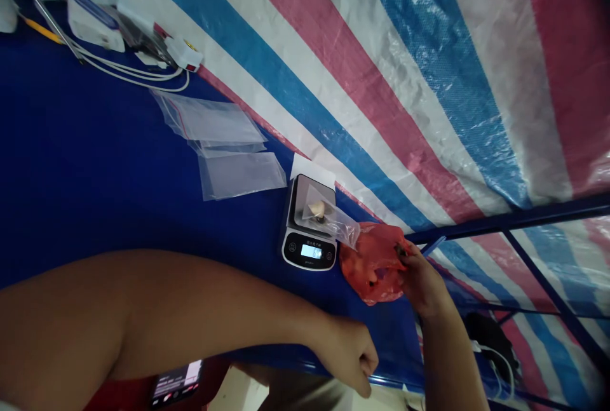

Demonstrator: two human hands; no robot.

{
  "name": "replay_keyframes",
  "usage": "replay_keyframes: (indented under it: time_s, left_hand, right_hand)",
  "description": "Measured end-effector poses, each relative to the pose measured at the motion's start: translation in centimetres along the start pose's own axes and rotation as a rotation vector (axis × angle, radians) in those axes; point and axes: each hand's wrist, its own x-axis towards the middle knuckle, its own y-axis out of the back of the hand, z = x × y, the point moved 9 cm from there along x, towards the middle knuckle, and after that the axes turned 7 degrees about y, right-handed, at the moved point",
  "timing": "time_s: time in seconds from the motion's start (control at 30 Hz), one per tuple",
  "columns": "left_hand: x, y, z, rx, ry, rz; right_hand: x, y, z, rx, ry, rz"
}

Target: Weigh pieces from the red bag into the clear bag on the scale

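A red plastic bag (369,258) lies crumpled on the blue table, its inside partly visible. At its right side my right hand (419,281) is closed, pinching a small dark brown piece (403,251) too small to name. My left hand (347,357) is curled into a loose fist by the table's near edge, with nothing visible in it. Left of the red bag stands a digital kitchen scale (287,242) with a lit display. On its plate rests a clear plastic bag (340,223) holding a pale, rounded lump (317,209) with a dark part.
Clear zip bags (243,173) lie flat left of the scale. Further back left are a white cable (143,77), a screwdriver (93,11) and white boxes. Striped tarpaulin (343,80) hangs behind the table; a metal frame (538,211) stands right. A phone (176,385) shows below my left arm.
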Motion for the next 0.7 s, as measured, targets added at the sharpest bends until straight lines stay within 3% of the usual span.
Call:
replay_keyframes:
  time_s: [0.13,0.27,0.47,0.7]
  left_hand:
    - [0.2,0.0,-0.1,0.013,0.004,0.017]
    - [0.3,-0.1,-0.2,0.018,-0.019,0.008]
    - [0.4,-0.2,-0.3,0.021,-0.019,0.014]
    - [0.0,0.0,0.0,-0.003,-0.017,0.003]
  right_hand:
    - [0.1,0.3,0.6,0.093,-0.142,0.003]
    - [-0.1,-0.1,0.8,0.055,-0.18,-0.033]
    - [-2.0,-0.4,-0.5,-0.301,-0.06,-0.009]
    - [-3.1,1.6,-3.7,-0.929,0.088,0.092]
